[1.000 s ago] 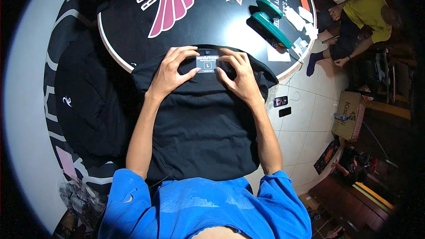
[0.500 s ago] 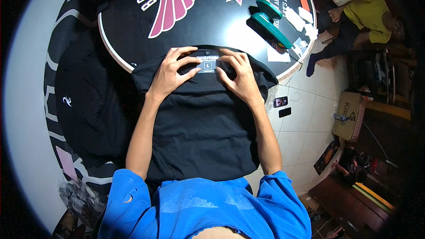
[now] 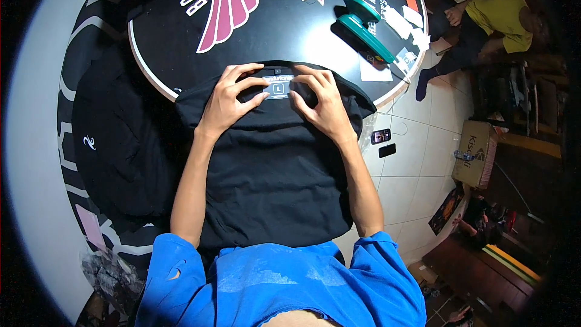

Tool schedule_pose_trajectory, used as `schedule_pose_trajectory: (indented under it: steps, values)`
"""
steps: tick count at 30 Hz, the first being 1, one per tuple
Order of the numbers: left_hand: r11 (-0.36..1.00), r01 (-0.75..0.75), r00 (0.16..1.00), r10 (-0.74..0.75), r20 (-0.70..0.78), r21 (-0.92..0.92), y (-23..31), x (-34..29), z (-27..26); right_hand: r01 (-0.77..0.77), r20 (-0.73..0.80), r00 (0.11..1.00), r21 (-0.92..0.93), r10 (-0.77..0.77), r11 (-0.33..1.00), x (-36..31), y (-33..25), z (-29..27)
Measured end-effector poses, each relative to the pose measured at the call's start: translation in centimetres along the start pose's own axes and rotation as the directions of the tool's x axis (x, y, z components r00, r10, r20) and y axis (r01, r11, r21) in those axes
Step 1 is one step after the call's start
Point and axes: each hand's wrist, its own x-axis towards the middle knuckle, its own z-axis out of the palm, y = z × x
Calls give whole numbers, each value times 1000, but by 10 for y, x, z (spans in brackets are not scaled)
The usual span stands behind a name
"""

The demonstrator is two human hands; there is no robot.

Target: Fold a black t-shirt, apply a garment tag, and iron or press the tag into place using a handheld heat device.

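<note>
Head view: left hand (image 3: 227,100) and right hand (image 3: 321,102), fingers curved wide, touch black garment (image 3: 275,175) around its lettered label (image 3: 279,89).

Round, black, pale-rimmed bench (image 3: 275,33), its top bearing a bright light reflection (image 3: 321,42); pale wall (image 3: 33,145), left; white-tiled floor (image 3: 402,191), right; dark wooden furniture (image 3: 469,269), lower right.

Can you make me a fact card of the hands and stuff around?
Left hand: curved open, at the grey label's left edge
Right hand: curved open, at the label's right edge
Black garment: under both hands, at the round table's edge
On the table: green tool, pink wing design
On the tiles: two phones
Nearby: person in yellow
</note>
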Motion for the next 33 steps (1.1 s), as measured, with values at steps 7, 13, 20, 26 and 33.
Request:
schedule_pose_trajectory:
  steps: [7,13,20,26,33]
  values:
    - [1000,4,1000,-4,-10,-5,0,0,0,4,-3,1000,5,-4,1000,-1,1,1]
    - [1000,9,1000,-9,-9,-12,2,0,1,6,-7,1000,5,-6,1000,-1,0,-1]
    - [1000,1,1000,-1,2,10,3,2,-2,33,-44,999,17,-32,999,-1,2,1]
    - [999,40,999,-41,20,28,7,3,-2,49,-63,997,35,-46,998,0,3,2]
    - [999,45,998,-46,30,29,8,3,0,52,-70,996,57,-48,997,-2,8,3]
